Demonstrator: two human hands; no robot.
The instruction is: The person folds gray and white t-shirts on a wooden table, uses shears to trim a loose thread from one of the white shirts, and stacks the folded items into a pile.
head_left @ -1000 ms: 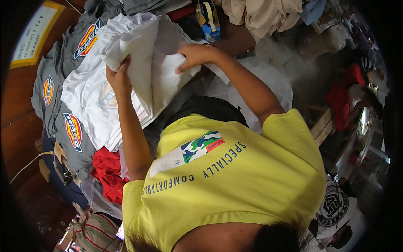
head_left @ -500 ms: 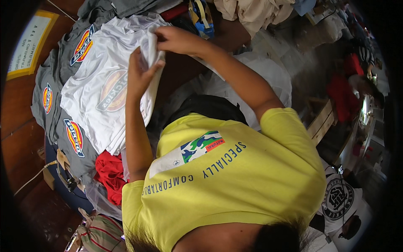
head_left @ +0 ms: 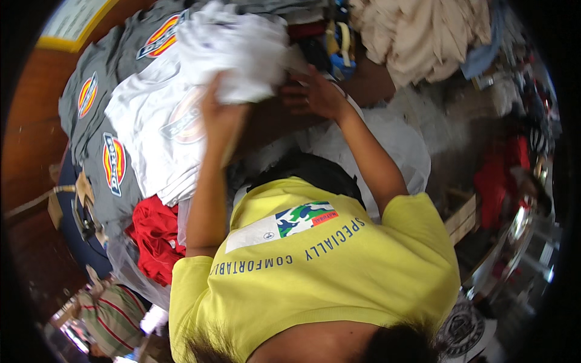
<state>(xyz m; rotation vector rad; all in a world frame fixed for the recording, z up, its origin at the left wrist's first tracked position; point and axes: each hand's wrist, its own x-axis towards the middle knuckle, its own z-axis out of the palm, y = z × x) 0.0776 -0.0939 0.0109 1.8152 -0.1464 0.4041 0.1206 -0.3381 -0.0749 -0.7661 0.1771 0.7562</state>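
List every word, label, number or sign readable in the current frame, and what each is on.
Wording described, not copied.
Yellow shirt: legible dark lettering in an arc, smaller lettering on the camouflage panel.
Grey garments: three red, yellow and blue badges with lettering.
White garment: faded badge, too blurred to read.
Yellow-bordered sign: writing too blurred.
Round dark emblem, lower right: lettering too blurred.

Gap between hands (head_left: 224, 112) (head_left: 318, 97) beside white shirt (head_left: 242, 54)

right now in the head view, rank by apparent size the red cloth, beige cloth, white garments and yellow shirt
1. yellow shirt
2. white garments, taken together
3. beige cloth
4. red cloth
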